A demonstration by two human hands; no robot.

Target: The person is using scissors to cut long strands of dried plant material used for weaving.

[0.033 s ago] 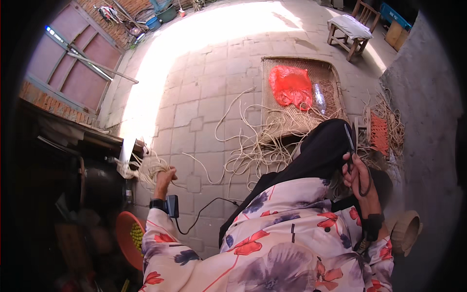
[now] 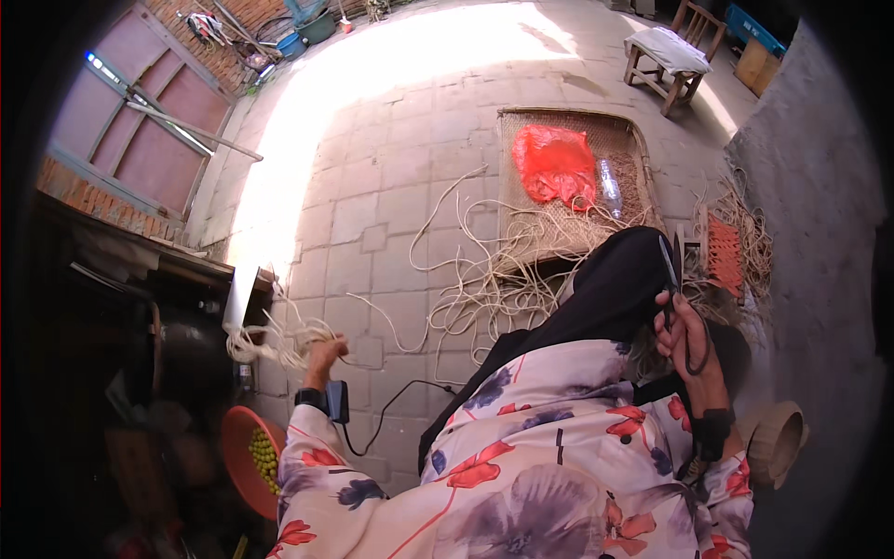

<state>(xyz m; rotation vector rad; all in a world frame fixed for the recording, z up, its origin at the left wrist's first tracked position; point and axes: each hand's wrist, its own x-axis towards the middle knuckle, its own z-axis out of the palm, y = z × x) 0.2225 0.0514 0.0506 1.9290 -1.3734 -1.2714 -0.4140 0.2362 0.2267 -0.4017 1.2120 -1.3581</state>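
My left hand (image 2: 325,360) is closed on a loose bundle of pale cord (image 2: 277,345), held out to the left above the paving. Loops of it spread leftward from my fingers, near a white strip (image 2: 240,296). By my right knee, my right hand (image 2: 686,337) grips black-handled scissors (image 2: 669,264) with the blades pointing away from me. More pale cord (image 2: 494,296) lies tangled on the ground in front of my dark-trousered leg and trails over the near edge of a shallow woven tray (image 2: 562,235).
Inside the tray are a red plastic bag (image 2: 554,166) and a clear bottle (image 2: 611,188). An orange woven piece (image 2: 724,256) sits among cords by the right wall. At lower left is an orange bowl (image 2: 244,466) of small green fruit. A wooden chair (image 2: 666,63) stands far right.
My left hand has shifted slightly right and nearer to me, and the cord bundle has spread out looser to its left. My right hand and the scissors look unmoved.
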